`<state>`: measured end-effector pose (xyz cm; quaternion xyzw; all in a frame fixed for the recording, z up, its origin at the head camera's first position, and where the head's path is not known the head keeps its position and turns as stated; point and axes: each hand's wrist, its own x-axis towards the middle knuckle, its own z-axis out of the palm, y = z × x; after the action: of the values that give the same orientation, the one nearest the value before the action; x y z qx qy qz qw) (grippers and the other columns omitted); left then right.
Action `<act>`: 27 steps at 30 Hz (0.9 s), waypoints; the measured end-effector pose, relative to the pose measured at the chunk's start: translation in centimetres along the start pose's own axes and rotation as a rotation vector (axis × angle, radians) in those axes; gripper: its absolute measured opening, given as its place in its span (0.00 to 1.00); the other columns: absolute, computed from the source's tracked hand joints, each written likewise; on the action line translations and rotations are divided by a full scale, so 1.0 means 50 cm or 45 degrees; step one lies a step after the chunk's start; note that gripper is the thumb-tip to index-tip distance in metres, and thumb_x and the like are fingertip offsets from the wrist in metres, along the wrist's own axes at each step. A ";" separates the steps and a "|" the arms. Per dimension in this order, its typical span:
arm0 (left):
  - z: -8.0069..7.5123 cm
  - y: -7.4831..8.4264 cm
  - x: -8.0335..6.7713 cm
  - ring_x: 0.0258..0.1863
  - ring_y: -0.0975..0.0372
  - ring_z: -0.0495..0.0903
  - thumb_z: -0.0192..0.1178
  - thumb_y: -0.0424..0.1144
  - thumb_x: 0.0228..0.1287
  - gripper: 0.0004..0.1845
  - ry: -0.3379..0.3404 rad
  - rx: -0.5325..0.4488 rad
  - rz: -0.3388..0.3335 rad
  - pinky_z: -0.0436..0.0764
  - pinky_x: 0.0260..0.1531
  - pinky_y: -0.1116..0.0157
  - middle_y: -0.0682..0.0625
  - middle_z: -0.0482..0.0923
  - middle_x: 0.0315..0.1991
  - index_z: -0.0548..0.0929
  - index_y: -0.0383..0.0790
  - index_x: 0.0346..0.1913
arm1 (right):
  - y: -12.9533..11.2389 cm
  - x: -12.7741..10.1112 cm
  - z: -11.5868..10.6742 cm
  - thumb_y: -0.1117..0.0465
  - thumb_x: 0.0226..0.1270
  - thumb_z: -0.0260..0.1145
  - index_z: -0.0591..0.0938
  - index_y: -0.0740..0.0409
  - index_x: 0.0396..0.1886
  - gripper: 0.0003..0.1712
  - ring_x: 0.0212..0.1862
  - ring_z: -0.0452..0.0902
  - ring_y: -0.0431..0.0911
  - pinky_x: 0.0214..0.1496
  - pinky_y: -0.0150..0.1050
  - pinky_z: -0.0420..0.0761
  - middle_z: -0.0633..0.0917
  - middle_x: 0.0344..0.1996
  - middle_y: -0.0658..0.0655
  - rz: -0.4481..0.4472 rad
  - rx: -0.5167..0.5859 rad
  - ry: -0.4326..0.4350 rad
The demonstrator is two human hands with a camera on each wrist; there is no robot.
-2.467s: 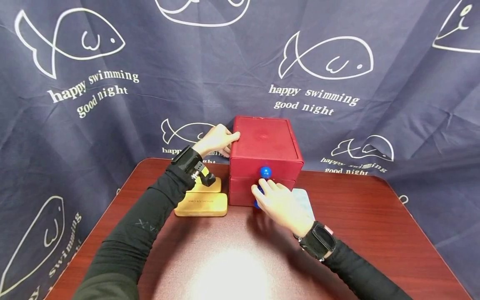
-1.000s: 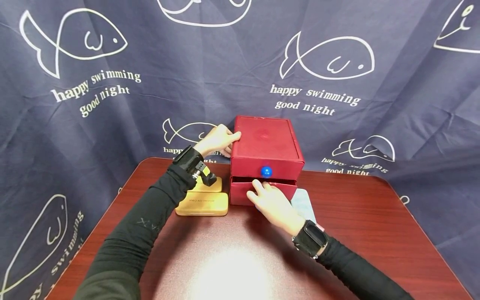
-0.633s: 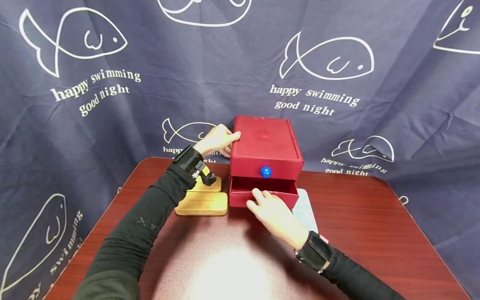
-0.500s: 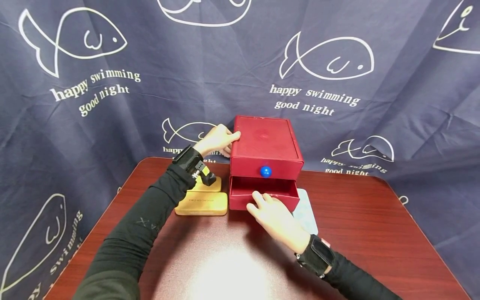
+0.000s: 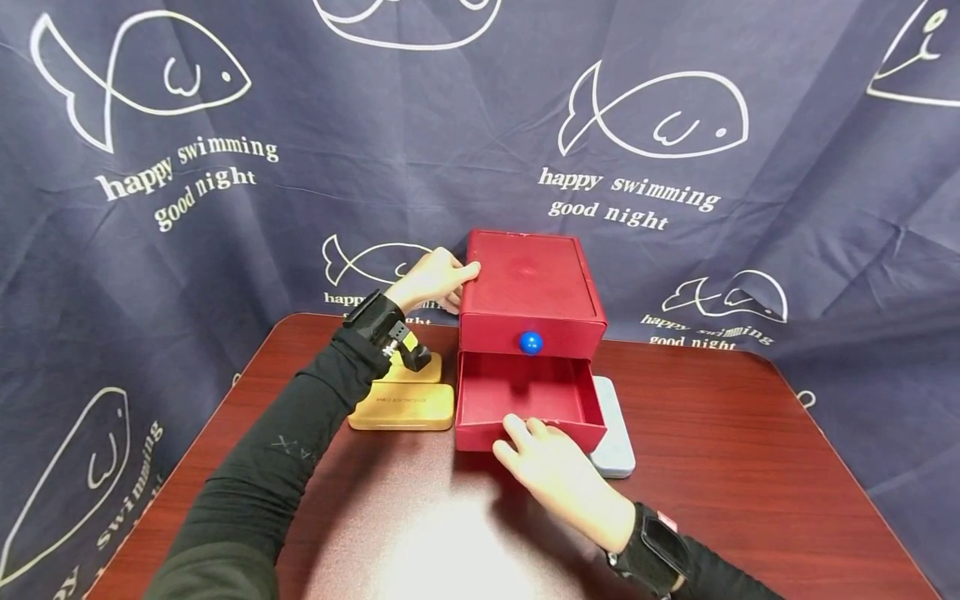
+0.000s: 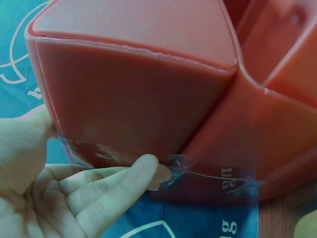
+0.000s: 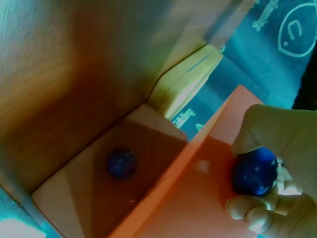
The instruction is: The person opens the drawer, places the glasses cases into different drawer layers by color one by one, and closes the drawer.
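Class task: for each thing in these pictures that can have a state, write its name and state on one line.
Top drawer: shut
Middle drawer: pulled open
Bottom drawer: shut
Right hand: gripping middle drawer's blue knob
Left hand: touching upper left edge of red cabinet
Front yellow case: lying flat, closed
Rear yellow case: lying flat, partly hidden
Pale blue box: lying flat

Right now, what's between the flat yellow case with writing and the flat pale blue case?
In the head view, the open red plastic drawer lies between them, with the right hand at its front.
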<state>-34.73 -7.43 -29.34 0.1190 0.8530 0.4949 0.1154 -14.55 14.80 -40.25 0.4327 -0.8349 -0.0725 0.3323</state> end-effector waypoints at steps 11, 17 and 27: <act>0.000 -0.001 0.001 0.26 0.56 0.91 0.56 0.47 0.74 0.24 -0.001 0.000 -0.003 0.91 0.36 0.55 0.34 0.89 0.37 0.83 0.23 0.47 | -0.025 -0.013 -0.035 0.59 0.41 0.85 0.77 0.55 0.35 0.26 0.31 0.72 0.46 0.26 0.32 0.79 0.76 0.40 0.56 -0.073 -0.023 -0.028; 0.001 -0.001 0.002 0.26 0.56 0.91 0.55 0.47 0.74 0.24 -0.005 -0.010 -0.002 0.91 0.35 0.56 0.34 0.89 0.36 0.83 0.23 0.48 | -0.034 -0.018 -0.041 0.64 0.47 0.78 0.76 0.55 0.33 0.18 0.28 0.69 0.47 0.23 0.31 0.72 0.74 0.37 0.56 -0.106 -0.023 -0.044; 0.001 0.003 0.000 0.28 0.55 0.91 0.55 0.47 0.75 0.24 -0.016 -0.016 -0.011 0.91 0.34 0.58 0.32 0.88 0.39 0.82 0.22 0.49 | -0.047 -0.031 -0.049 0.66 0.48 0.66 0.76 0.56 0.30 0.09 0.28 0.69 0.47 0.21 0.31 0.70 0.75 0.37 0.56 -0.115 -0.032 -0.044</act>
<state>-34.69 -7.35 -29.24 0.1176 0.8496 0.4991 0.1237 -10.83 14.97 -40.08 0.4643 -0.8193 -0.1053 0.3195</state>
